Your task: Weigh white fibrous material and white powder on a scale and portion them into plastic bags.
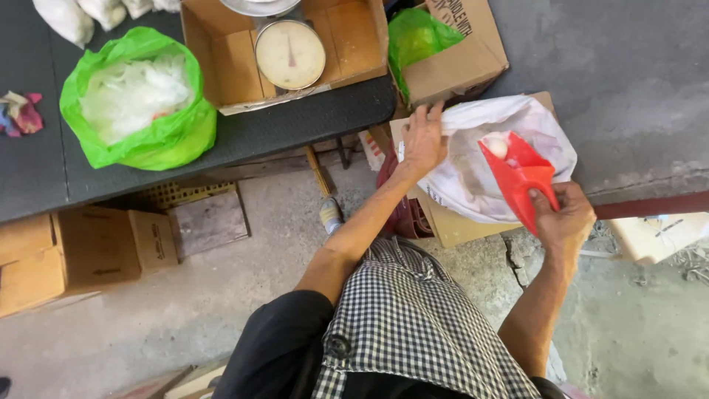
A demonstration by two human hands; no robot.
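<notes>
My right hand gripping a red scoop at centre right, my left hand pinching the white sack open, dark table upper left, cracked concrete floor below.

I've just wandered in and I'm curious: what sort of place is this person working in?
Probably a small market stall or packing spot. A dial weighing scale sits in a cardboard box, and the right hand dips a red scoop into a white sack.
</notes>
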